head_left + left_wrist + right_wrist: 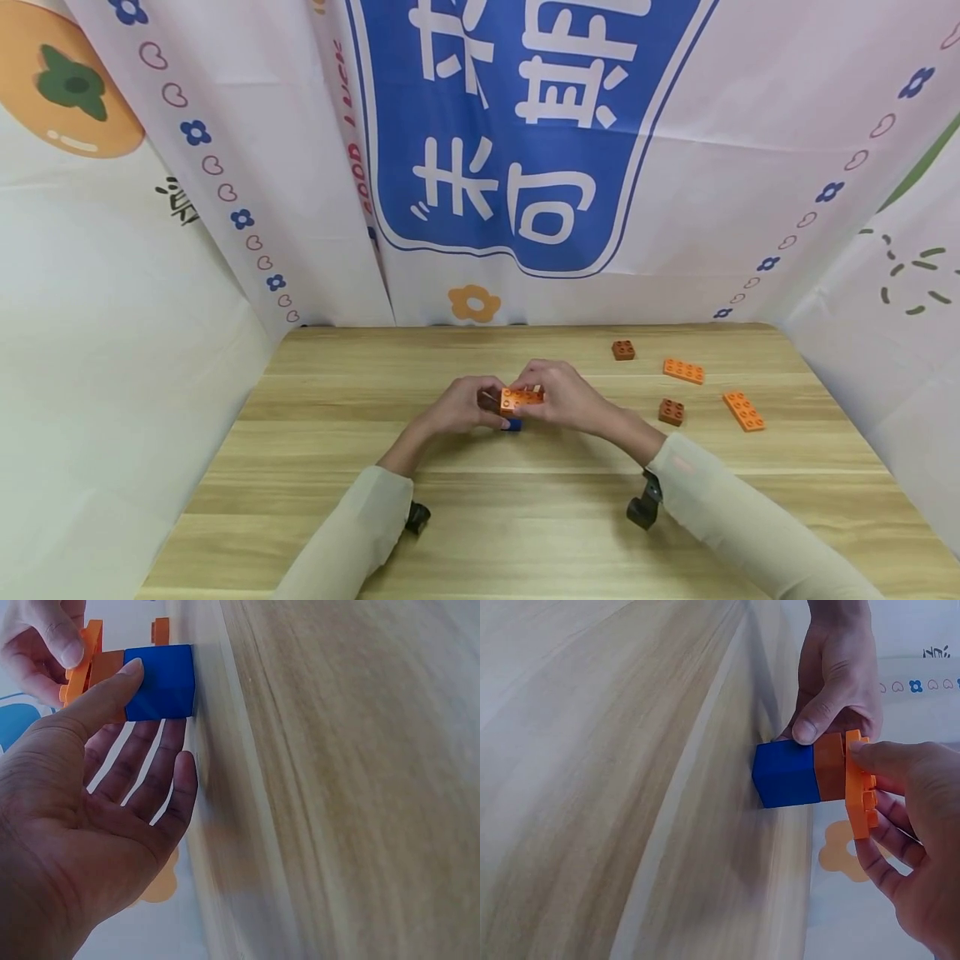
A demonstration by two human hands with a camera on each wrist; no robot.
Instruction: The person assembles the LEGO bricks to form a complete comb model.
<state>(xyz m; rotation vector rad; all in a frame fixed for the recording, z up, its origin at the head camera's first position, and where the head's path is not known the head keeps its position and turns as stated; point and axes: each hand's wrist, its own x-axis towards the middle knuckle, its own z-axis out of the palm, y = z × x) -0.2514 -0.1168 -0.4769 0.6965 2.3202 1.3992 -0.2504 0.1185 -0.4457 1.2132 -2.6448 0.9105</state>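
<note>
Orange plate (521, 398) at the middle of the head frame, held flat on top of a small stack, with a brown brick (829, 766) under it and a blue brick (784, 773) at the bottom, standing on the wooden table (480, 500). Seen from the right wrist, stack at the right middle of the frame: blue, then brown, then the thin orange plate.

Right hand (911, 847) pinches the orange plate at its edge, thumb tip on the studded rim and fingers curled behind it. Left hand (90, 817) steadies the stack: thumb pressed on the blue brick, upper left of the left wrist frame, other fingers mostly straight and spread below the brick. In the right wrist view, thumb tip at the seam between blue and brown.

Whether the plate is fully seated on the brown brick cannot be told; a thin line shows between them.

To do this step well, probably best to line up the plate edges with the brown brick first, then press straight down with even force, not from one corner. Good also to keep the left thumb firm on the blue brick, so the stack does not slide on the smooth wood.

Toward the right of the head frame, loose pieces on the table: two small brown bricks (622, 350) and two orange plates (683, 371), well apart from the hands.
</note>
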